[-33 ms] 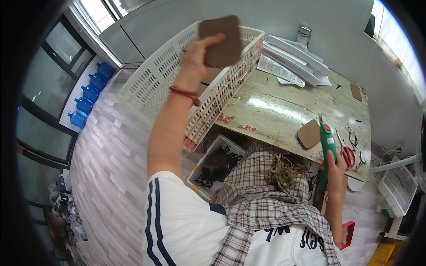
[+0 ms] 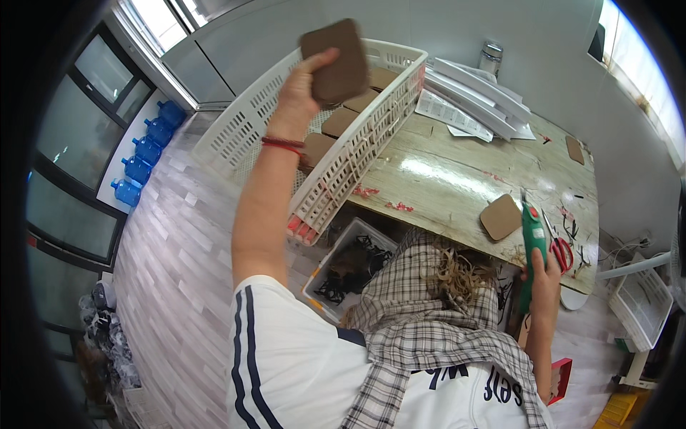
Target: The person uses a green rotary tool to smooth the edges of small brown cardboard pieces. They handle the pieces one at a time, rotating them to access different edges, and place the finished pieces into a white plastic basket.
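My left hand (image 2: 299, 99) is raised over the white slotted plastic basket (image 2: 239, 123), its thumb across the face of a brown rounded-square piece (image 2: 343, 68), slightly blurred. Below it, several similar brown pieces (image 2: 339, 123) lie along the basket's right side. In my right hand (image 2: 544, 279), at the table's front right, is a green hand-held tool (image 2: 533, 234) with a red switch and a slim metal tip. Just left of that tool, a single brown piece (image 2: 500, 217) lies flat on the table. Red-handled scissors (image 2: 564, 255) rest to the tool's right.
The wooden table (image 2: 429, 154) carries stacked papers (image 2: 475, 93), a metal flask (image 2: 491, 57), another brown piece (image 2: 574, 149) and dark and red scraps. Under its edge stands a bin (image 2: 350, 264) of black strips. Curly trimmings (image 2: 457, 275) lie on my checked apron.
My left hand has moved left and slightly up with the brown piece, uncovering more pieces in the basket. My right hand and the green tool have shifted slightly right and down.
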A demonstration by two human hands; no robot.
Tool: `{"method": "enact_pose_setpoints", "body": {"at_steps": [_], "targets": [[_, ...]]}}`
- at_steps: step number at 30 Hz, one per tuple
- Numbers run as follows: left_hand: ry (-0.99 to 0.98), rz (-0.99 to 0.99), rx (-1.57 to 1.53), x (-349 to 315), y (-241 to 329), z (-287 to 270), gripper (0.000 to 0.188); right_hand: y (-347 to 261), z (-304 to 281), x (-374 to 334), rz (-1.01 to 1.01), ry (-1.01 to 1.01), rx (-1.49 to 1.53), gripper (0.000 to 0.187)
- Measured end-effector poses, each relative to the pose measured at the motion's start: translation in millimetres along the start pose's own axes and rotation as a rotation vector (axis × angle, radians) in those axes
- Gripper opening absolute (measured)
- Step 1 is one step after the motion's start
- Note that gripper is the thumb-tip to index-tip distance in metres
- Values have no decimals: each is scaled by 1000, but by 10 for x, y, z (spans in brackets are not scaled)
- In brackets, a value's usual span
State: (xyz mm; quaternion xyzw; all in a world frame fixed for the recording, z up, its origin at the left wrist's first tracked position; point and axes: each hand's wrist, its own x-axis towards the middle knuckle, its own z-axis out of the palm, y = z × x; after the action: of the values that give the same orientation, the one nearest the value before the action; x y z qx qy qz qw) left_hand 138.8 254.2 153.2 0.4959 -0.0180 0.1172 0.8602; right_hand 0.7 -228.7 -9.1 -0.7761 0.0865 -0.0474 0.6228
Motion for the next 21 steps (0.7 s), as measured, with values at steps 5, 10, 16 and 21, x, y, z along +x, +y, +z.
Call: {"method": "enact_pose_setpoints", "body": {"at_steps": [5, 10, 16, 21], "targets": [[397, -142, -302, 389, 207, -1071, 44, 19, -336, -286, 106, 134, 23, 33], [689, -307, -210, 662, -291, -1703, 44, 325, -649, -357, 166, 280, 36, 36], [769, -328, -186, 918, -653, -2003, 43, 257, -654, -420, 198, 398, 2, 36], [803, -409, -113, 1083, -913, -2326, 55, 282, -681, -367, 201, 420, -44, 36]]}}
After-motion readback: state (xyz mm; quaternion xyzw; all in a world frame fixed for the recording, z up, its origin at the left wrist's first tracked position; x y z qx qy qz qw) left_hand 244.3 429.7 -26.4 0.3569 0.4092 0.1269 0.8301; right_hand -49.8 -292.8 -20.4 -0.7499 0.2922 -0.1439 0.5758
